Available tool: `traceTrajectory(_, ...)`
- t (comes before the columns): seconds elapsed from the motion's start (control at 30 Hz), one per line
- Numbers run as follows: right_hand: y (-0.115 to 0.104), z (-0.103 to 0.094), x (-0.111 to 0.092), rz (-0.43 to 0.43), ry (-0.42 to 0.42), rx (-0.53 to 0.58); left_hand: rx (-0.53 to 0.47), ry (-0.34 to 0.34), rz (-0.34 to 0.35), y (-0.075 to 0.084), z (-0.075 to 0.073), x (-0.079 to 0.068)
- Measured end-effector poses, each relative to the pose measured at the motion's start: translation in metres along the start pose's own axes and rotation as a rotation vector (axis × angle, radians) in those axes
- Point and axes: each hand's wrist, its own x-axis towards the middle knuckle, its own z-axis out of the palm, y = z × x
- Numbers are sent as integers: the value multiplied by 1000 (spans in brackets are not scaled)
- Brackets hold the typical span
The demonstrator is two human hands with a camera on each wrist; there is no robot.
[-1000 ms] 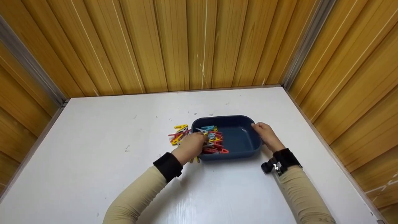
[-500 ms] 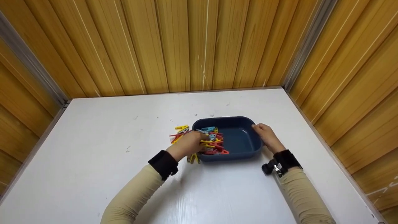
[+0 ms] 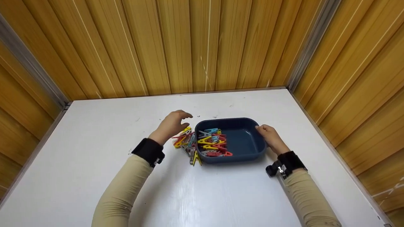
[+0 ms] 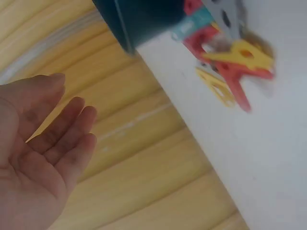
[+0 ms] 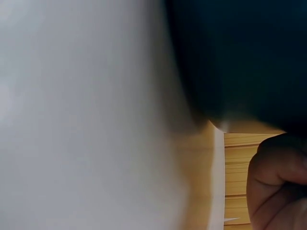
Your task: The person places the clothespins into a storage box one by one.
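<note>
My left hand (image 3: 171,125) hovers above and beside a loose heap of plastic clothespins (image 3: 183,141) on the table, left of a dark blue basin (image 3: 233,158). Its fingers are spread from the thumb with nothing between them; the left wrist view shows the bare palm (image 4: 38,167). Inside the basin, red, yellow, blue and grey clothespins (image 3: 214,143) lie along the left side. My right hand (image 3: 270,137) grips the basin's right rim, thumb on top. In the right wrist view the curled fingers (image 5: 278,167) show beside the dark basin wall (image 5: 230,62).
The white table (image 3: 110,142) runs back to a wood-patterned wall (image 3: 176,47). A similar wall (image 3: 356,94) stands close on the right. A few clothespins (image 3: 196,157) lie against the basin's front left corner.
My left hand has come out of the basin and moved left and back over the loose heap, its fingers spreading. The right hand and basin stay in place.
</note>
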Motion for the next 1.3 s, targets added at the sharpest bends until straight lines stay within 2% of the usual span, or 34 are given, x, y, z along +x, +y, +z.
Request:
traceTrajectory(0.13, 0, -1, 0, -14, 13, -13, 7, -28, -94, -19, 2, 8)
traceTrajectory(0.33, -1, -1, -1, 8, -3, 6, 48, -119, -212, -38, 19, 20)
traceTrajectory(0.43, 0, 0, -1, 11, -4, 13, 67, -161, -245, -42, 26, 24)
traceTrajectory(0.67, 1, 0, -3, -56, -27, 30, 73, -192, -307, -46, 36, 29)
traceTrajectory(0.8, 1, 0, -3, -46, -25, 27, 55, -227, -355, -46, 40, 30)
traceTrajectory(0.9, 0, 2, -1, -10, -2, 3, 62, -237, -373, -45, 42, 29)
traceTrajectory(1.03, -5, 2, -2, 9, 4, -1, 82, -229, -353, -46, 43, 27)
traceTrajectory(1.17, -21, 3, -16, 15, -4, 7, 68, -228, -341, -47, 44, 29)
traceTrajectory(1.3, -34, 4, -27, -1, -23, 4, 63, -239, -372, -48, 44, 31)
